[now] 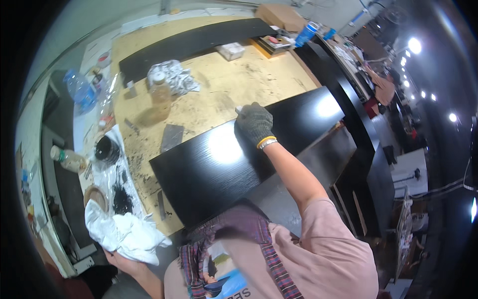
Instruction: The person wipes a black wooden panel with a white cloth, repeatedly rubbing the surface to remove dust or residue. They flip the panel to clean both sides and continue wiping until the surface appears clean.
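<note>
A glossy black wood-grain board (201, 182) lies tilted across the yellowish worktable (214, 87). My right hand (255, 124), in a dark grey knit glove with a yellow cuff, is closed at the board's far edge. A small pale piece shows at its fingertips, too little of it to name. At the lower left, my left hand (119, 262) is bare and grips a bunched white cloth (124, 234), which hides most of its fingers. Beyond the board stands a bottle of amber liquid (160, 99), with a crumpled grey-white rag (174, 77) behind it. A dark flat sheet (172, 137) lies near the board's left end.
A black-stained jar (106, 149) and a round bowl (96, 198) stand on the left ledge, near a clear plastic bottle (79, 90). A long curved black panel (194, 44) lies at the back. Black panels (366, 129) stand at right. Another person (382, 88) works farther off.
</note>
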A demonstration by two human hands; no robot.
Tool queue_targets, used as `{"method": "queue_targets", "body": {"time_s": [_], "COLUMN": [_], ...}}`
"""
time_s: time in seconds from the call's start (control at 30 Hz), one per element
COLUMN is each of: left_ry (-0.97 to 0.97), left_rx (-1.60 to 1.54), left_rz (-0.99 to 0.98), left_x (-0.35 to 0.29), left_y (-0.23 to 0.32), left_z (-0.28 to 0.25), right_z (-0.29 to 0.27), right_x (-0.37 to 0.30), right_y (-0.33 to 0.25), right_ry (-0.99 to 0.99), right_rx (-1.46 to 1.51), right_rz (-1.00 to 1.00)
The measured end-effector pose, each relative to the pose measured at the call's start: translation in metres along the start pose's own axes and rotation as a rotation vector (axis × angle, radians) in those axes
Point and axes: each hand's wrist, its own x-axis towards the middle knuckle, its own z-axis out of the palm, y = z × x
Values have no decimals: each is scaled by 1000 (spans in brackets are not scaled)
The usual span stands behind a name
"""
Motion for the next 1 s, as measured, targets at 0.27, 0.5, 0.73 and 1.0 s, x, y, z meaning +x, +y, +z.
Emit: {"method": "queue_targets", "body": {"time_s": [0.27, 0.5, 0.73, 1.0], "left_ry": [1, -211, -748, -1337], "left_rx": [175, 395, 591, 776], "left_rz": [63, 349, 585, 777], "left_x": [-6, -20, -85, -212], "left_y": [27, 6, -70, -200], "left_z": [76, 186, 374, 549], "right_z": [14, 17, 47, 82], "right_x": [-45, 1, 79, 103], "right_y": [-84, 72, 192, 289], "right_ry": [28, 137, 141, 492], "right_rx": [388, 292, 63, 460], "right_rz": [-404, -63, 85, 175]}}
